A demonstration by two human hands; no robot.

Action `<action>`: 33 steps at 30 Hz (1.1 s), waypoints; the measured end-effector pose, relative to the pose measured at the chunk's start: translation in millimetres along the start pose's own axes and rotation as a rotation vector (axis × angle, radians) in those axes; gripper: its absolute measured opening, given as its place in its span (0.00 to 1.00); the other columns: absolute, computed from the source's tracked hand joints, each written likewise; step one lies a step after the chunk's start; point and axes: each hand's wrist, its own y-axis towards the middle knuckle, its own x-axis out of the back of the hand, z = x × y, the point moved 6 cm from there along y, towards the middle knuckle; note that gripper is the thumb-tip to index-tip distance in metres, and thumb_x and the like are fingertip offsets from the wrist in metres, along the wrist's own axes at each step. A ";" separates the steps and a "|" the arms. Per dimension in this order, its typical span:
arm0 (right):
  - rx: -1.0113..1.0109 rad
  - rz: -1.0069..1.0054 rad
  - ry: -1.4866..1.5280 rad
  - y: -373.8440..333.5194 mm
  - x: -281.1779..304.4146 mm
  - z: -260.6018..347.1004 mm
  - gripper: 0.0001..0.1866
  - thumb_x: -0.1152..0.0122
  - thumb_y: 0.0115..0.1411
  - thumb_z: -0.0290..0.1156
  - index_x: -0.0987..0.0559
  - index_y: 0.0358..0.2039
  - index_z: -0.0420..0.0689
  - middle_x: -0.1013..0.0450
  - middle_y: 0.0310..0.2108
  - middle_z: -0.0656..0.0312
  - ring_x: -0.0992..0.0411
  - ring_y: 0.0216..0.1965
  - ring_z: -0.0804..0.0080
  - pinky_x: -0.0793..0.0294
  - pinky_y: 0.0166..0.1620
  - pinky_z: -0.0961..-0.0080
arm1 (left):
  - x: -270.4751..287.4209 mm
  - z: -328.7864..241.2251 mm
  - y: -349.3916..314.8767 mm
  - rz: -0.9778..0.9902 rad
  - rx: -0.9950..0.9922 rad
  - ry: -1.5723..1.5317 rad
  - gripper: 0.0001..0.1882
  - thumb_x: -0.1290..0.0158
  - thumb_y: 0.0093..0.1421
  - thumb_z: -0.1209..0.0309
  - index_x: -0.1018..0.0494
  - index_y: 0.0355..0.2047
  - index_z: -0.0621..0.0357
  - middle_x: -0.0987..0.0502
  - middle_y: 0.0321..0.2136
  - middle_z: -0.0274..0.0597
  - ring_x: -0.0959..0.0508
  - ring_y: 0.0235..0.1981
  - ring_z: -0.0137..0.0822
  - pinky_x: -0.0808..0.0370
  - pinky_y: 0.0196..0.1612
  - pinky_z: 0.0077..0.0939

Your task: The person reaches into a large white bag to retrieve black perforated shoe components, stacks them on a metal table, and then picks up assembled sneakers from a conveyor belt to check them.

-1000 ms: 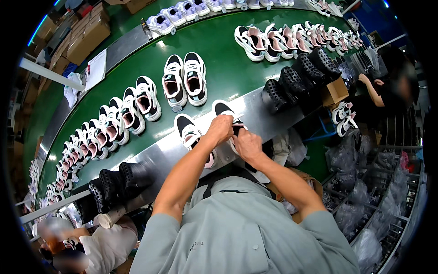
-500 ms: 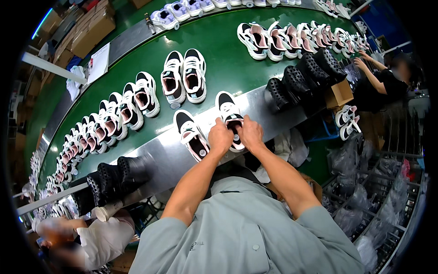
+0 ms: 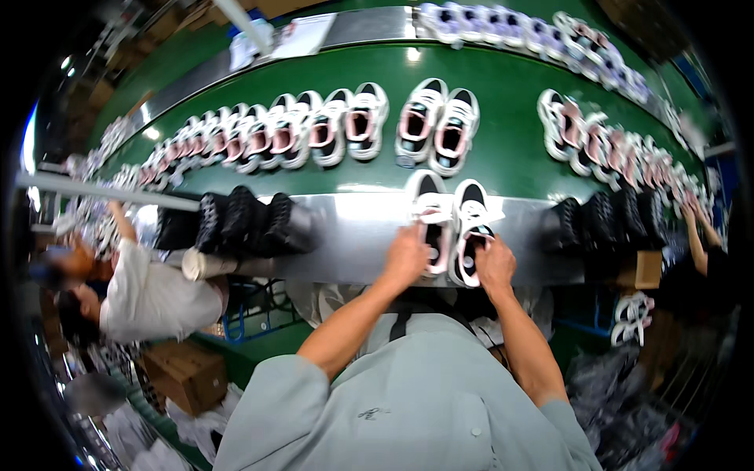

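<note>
Two white and black sneakers with pink lining stand side by side on the metal ledge before me, toes pointing away. My left hand (image 3: 407,256) is closed at the collar of the left sneaker (image 3: 431,206). At the right sneaker (image 3: 473,210), my right hand (image 3: 495,265) pinches the heel side of the collar, its fingertips partly inside the opening. Just beyond, on the green belt, rests another pair of the same kind, a left sneaker (image 3: 422,118) and a right sneaker (image 3: 455,132) close together.
A long row of sneakers (image 3: 287,133) lines the belt (image 3: 503,102) at left, another row (image 3: 609,149) at right. Black shoe lasts (image 3: 243,216) sit on the ledge (image 3: 353,235) at left, more lasts (image 3: 613,220) at right. Co-workers (image 3: 161,294) are at both sides.
My left hand has gone from the right sneaker to the left one. The two sneakers now stand closer and more parallel. My view has turned, so the belt lies straighter across it.
</note>
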 end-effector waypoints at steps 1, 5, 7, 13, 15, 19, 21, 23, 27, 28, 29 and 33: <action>-0.012 0.015 0.010 1.4 -0.7 -3.7 0.17 0.39 0.59 0.40 0.24 0.38 0.37 0.22 0.36 0.42 0.23 0.38 0.38 0.26 0.42 0.47 | -6.7 -8.7 2.7 0.008 0.038 -0.025 0.31 0.40 0.57 0.65 0.35 0.57 0.70 0.26 0.42 0.64 0.24 0.42 0.62 0.26 0.46 0.50; -0.016 0.205 -0.004 -11.1 24.3 10.8 0.27 0.35 0.55 0.53 0.23 0.39 0.38 0.22 0.37 0.40 0.24 0.42 0.38 0.26 0.46 0.48 | 48.7 -16.8 -24.9 -0.021 0.089 -0.149 0.23 0.44 0.61 0.67 0.29 0.53 0.68 0.24 0.43 0.63 0.24 0.44 0.60 0.26 0.47 0.49; 0.016 0.219 -0.031 -22.8 43.3 5.5 0.23 0.35 0.56 0.49 0.22 0.34 0.39 0.21 0.31 0.44 0.23 0.36 0.41 0.25 0.41 0.51 | 114.8 -9.4 -52.4 -0.307 0.051 0.093 0.17 0.44 0.62 0.67 0.25 0.46 0.66 0.23 0.39 0.56 0.24 0.41 0.56 0.26 0.45 0.46; 0.117 0.273 0.136 -40.7 60.3 61.5 0.17 0.33 0.57 0.42 0.22 0.28 0.38 0.23 0.24 0.49 0.23 0.28 0.47 0.26 0.35 0.58 | 290.7 49.9 -106.0 -1.017 0.285 0.616 0.18 0.39 0.60 0.62 0.26 0.44 0.62 0.29 0.32 0.46 0.27 0.36 0.49 0.28 0.40 0.43; 0.172 0.344 0.162 -43.1 52.4 83.0 0.16 0.34 0.58 0.41 0.22 0.28 0.39 0.23 0.24 0.50 0.23 0.28 0.50 0.26 0.34 0.59 | 300.7 69.5 -99.2 -0.991 0.336 0.752 0.22 0.36 0.57 0.59 0.25 0.44 0.61 0.29 0.33 0.47 0.27 0.37 0.51 0.28 0.41 0.43; 0.258 0.412 0.227 -44.1 57.8 126.3 0.16 0.34 0.59 0.41 0.22 0.29 0.39 0.24 0.23 0.51 0.24 0.26 0.52 0.27 0.33 0.60 | 313.1 87.1 -95.3 -0.854 0.285 0.692 0.19 0.35 0.55 0.59 0.22 0.39 0.60 0.27 0.32 0.47 0.25 0.37 0.51 0.27 0.39 0.43; 0.300 0.326 0.389 -46.0 62.9 140.3 0.15 0.33 0.60 0.38 0.23 0.30 0.38 0.24 0.22 0.53 0.24 0.26 0.60 0.27 0.32 0.66 | 327.3 51.3 -102.2 -0.974 0.230 0.580 0.17 0.33 0.53 0.64 0.22 0.38 0.62 0.30 0.27 0.44 0.28 0.29 0.46 0.29 0.32 0.40; 0.239 0.278 0.577 -41.9 62.7 154.6 0.18 0.33 0.62 0.39 0.23 0.40 0.35 0.22 0.29 0.54 0.23 0.33 0.71 0.24 0.37 0.72 | 317.4 0.3 -88.6 -0.967 0.091 0.488 0.18 0.30 0.50 0.68 0.22 0.37 0.63 0.31 0.26 0.42 0.30 0.27 0.42 0.31 0.30 0.38; -0.164 0.658 1.411 -46.4 34.9 186.6 0.24 0.41 0.68 0.42 0.30 0.55 0.38 0.25 0.48 0.59 0.24 0.45 0.71 0.23 0.47 0.71 | 224.0 -81.9 -53.3 -0.585 -0.429 0.264 0.19 0.30 0.46 0.69 0.23 0.36 0.63 0.29 0.27 0.43 0.30 0.27 0.43 0.31 0.30 0.36; -0.254 0.774 1.559 -50.2 32.6 188.2 0.22 0.43 0.69 0.42 0.29 0.54 0.40 0.25 0.48 0.60 0.25 0.46 0.72 0.23 0.47 0.70 | 199.5 -93.3 -49.7 -0.467 -0.544 0.157 0.19 0.30 0.46 0.69 0.24 0.36 0.63 0.29 0.28 0.44 0.29 0.27 0.44 0.31 0.31 0.35; -0.275 0.784 1.591 -50.7 32.7 178.3 0.20 0.42 0.68 0.40 0.28 0.53 0.41 0.25 0.47 0.62 0.25 0.45 0.74 0.23 0.47 0.70 | 191.3 -94.4 -43.9 -0.450 -0.570 0.143 0.19 0.30 0.46 0.69 0.24 0.36 0.63 0.29 0.28 0.44 0.29 0.27 0.44 0.31 0.31 0.35; -0.391 0.883 1.554 -68.4 24.1 129.7 0.19 0.44 0.64 0.27 0.28 0.55 0.35 0.24 0.42 0.61 0.25 0.39 0.77 0.22 0.42 0.78 | 140.3 -60.5 7.3 -0.113 -0.092 -0.611 0.20 0.39 0.57 0.67 0.25 0.48 0.61 0.26 0.33 0.39 0.26 0.32 0.34 0.28 0.36 0.27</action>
